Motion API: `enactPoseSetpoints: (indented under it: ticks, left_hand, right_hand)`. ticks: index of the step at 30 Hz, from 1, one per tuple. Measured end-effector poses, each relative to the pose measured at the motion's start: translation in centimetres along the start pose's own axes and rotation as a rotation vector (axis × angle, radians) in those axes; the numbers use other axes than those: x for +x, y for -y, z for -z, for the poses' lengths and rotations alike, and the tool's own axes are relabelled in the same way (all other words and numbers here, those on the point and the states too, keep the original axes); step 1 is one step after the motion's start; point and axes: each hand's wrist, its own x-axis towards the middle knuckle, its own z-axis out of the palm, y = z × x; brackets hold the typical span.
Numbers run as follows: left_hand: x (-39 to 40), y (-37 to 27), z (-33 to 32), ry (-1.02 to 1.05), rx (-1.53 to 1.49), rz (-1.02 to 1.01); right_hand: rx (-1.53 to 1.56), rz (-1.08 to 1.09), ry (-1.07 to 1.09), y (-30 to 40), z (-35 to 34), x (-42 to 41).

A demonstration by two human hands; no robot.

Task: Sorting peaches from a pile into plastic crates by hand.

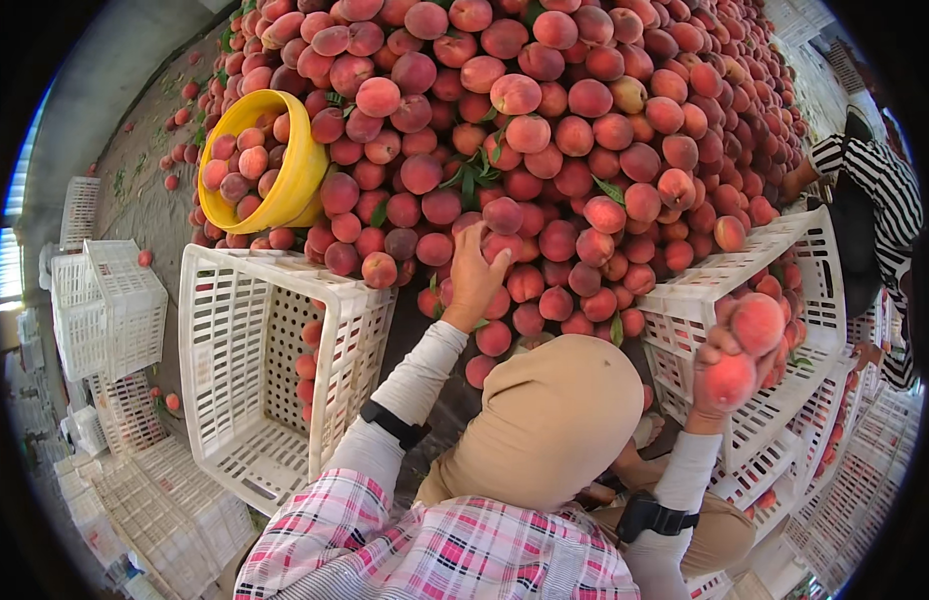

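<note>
My left hand (476, 281) reaches into the near side of a large peach pile (569, 135). Its fingers and thumb are spread around a peach (503, 247) among the others; whether they grip it is unclear. My right hand (706, 394) holds two peaches, an upper one (757, 324) and a lower one (729, 381), above a white slatted plastic crate (682, 352) on the right. Peaches lie inside that crate, partly hidden by my hand. On my left, a white plastic crate (232, 442) stands tilted, with several peaches (307, 367) visible through its slats.
A yellow bucket (311, 180) of peaches lies tipped against the pile. White crates (108, 307) are stacked at far left, and more crates (847, 480) stand at right. A person in a striped top (888, 202) works by the pile. My bent knee (562, 420) lies between both crates.
</note>
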Motion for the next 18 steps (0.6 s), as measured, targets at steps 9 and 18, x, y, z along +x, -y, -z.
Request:
enactPoseSetpoints:
  ticks: [9,18]
  left_hand:
    - [5.4,-0.9,-1.6,0.052,0.625,0.011]
    - [-3.2,-4.2,-2.4,0.369,-0.066,-0.327]
  right_hand:
    - [-0.046,0.247,-0.368,2.5,1.5,-4.3]
    - [-0.289,-0.528,-0.642,-10.9,7.6,1.2]
